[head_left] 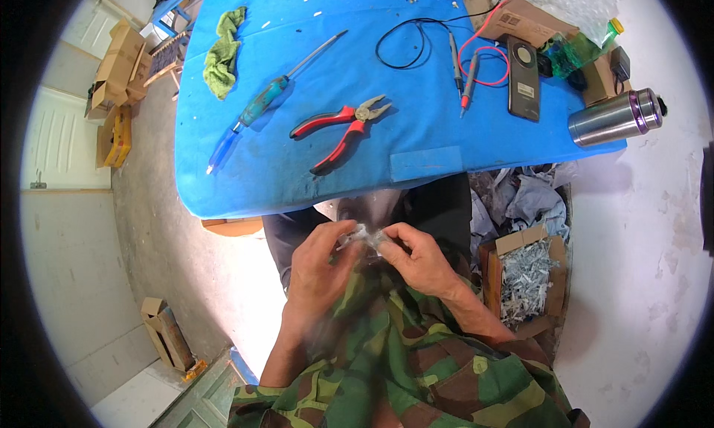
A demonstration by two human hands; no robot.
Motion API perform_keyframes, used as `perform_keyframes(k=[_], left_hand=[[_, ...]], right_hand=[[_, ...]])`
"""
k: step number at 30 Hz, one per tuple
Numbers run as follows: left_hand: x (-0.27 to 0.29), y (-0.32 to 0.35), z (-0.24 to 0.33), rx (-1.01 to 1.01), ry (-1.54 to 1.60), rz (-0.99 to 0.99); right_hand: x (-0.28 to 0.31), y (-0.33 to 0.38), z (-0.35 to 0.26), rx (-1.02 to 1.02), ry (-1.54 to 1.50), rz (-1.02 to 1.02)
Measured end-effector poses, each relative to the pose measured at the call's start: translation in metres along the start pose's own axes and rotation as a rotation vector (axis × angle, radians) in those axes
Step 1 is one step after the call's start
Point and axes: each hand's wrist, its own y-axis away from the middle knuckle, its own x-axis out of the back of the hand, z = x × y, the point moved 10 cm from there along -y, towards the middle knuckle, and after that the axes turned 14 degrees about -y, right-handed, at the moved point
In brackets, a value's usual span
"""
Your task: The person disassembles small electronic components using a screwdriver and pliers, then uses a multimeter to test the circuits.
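Pinched at opposite ends between the closed fingers of the left hand (321, 258) and right hand (418, 255), the small clear packet (364, 237) is judged light, crinkly and easily torn.

On the table (416, 164), the pliers (343, 127) are laid right of the screwdriver (271, 97), with the cloth (223, 52) further left. The flask (616, 117) is set at the right edge. Below it (on the floor) a cardboard box (526, 275) is placed, right of both hands.
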Motion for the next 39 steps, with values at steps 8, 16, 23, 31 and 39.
perform_keyframes(k=[8,16,23,31,39], left_hand=[[0.006,0.005,-0.001,-0.034,-0.007,0.093],[0.002,0.014,-0.015,0.109,0.189,0.109],[0.024,0.019,0.015,-0.203,-0.096,0.313],[0.002,0.018,-0.020,0.135,0.404,0.096],[-0.008,0.021,-0.039,0.294,0.768,0.050]], right_hand=[[-0.007,0.005,-0.001,0.016,-0.032,0.012],[-0.008,0.006,-0.010,0.104,0.024,0.048],[-0.010,0.009,0.000,0.082,-0.010,0.103],[-0.007,0.009,-0.009,0.159,0.012,0.128],[-0.012,0.009,-0.001,0.049,-0.236,0.094]])
